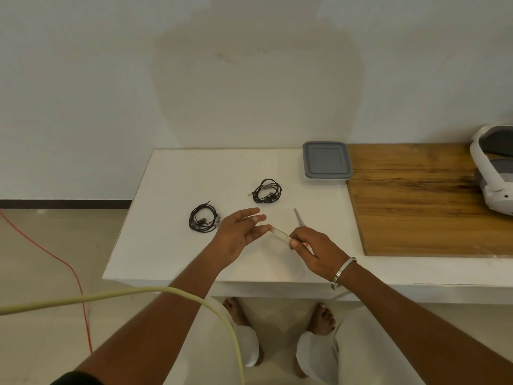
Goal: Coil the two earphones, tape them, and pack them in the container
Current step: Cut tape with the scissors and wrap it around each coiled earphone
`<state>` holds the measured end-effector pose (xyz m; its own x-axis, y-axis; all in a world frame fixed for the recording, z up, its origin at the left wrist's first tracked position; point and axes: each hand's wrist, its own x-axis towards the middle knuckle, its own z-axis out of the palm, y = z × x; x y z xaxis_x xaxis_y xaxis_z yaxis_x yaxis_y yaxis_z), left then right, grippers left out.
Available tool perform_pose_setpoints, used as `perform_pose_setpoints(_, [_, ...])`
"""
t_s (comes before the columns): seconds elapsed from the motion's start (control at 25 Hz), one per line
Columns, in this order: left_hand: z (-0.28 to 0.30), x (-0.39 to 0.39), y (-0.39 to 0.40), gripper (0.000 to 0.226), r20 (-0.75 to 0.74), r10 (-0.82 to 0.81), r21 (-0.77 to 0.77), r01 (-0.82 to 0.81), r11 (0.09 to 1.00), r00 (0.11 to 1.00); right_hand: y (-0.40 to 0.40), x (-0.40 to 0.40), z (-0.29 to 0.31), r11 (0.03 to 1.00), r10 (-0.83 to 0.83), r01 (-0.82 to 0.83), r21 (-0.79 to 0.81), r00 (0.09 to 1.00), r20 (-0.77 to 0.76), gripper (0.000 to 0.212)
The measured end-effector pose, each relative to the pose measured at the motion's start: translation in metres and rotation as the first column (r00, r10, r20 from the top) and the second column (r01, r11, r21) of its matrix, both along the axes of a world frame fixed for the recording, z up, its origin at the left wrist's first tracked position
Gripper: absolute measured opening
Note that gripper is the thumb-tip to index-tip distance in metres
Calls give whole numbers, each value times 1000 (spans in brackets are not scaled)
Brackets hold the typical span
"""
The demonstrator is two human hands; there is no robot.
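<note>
Two coiled black earphones lie on the white table (172, 245): one coil (203, 218) at the left and the other coil (267, 191) further back. My left hand (238, 234) hovers just right of the left coil with its fingers spread. A short strip of clear tape (281, 233) sticks to one of its fingertips. My right hand (313, 250) pinches the strip's other end and also grips scissors (298, 217), whose blades point away from me. The grey-lidded container (326, 162) stands shut at the back of the table.
A wooden board (422, 201) covers the table's right part, with a white headset (494, 170) on its far right. A pale cable (138, 294) crosses over my left forearm. A red cord (75, 276) lies on the floor at the left.
</note>
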<state>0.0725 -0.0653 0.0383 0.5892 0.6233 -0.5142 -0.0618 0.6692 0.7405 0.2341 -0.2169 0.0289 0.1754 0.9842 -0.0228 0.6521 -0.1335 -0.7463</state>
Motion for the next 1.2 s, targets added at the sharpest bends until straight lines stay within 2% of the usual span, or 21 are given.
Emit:
perform_pose_setpoints(0.12, [2, 3, -2, 16, -25, 49, -11, -49, 999, 999, 1, 1, 0, 1000, -5, 5, -3, 1000, 5, 16])
perform_pose_setpoints(0.24, [3, 4, -4, 14, -118, 57, 56, -51, 997, 991, 1, 0, 0, 1000, 4, -4, 7, 1000, -1, 15])
perform_pose_setpoints(0.44, [-1, 1, -8, 24, -252, -35, 232, 96, 968, 967, -2, -1, 0, 1000, -6, 6, 18, 1000, -5, 15])
perform_pose_setpoints(0.6, [-4, 3, -8, 36, -307, -97, 428, 229, 875, 947, -1, -2, 1, 1000, -11, 11, 26, 1000, -7, 17])
perform_pose_setpoints(0.68, [-5, 4, -5, 38, -347, -142, 478, 305, 823, 927, -2, -2, 2, 999, -14, 14, 34, 1000, -8, 16])
perform_pose_setpoints(0.88, [-5, 1, -3, 37, -402, -275, 458, 452, 766, 874, -3, 2, 1, 999, -46, 46, 18, 999, -21, 18])
perform_pose_setpoints(1.04, [-3, 0, -3, 36, -365, -269, 447, 421, 789, 891, -4, 4, -1, 999, -50, 50, 17, 999, -18, 18])
perform_pose_setpoints(1.2, [-4, -2, 0, 46, -489, -302, 494, 545, 677, 818, -6, 6, -1, 999, -33, 34, 32, 999, -4, 18])
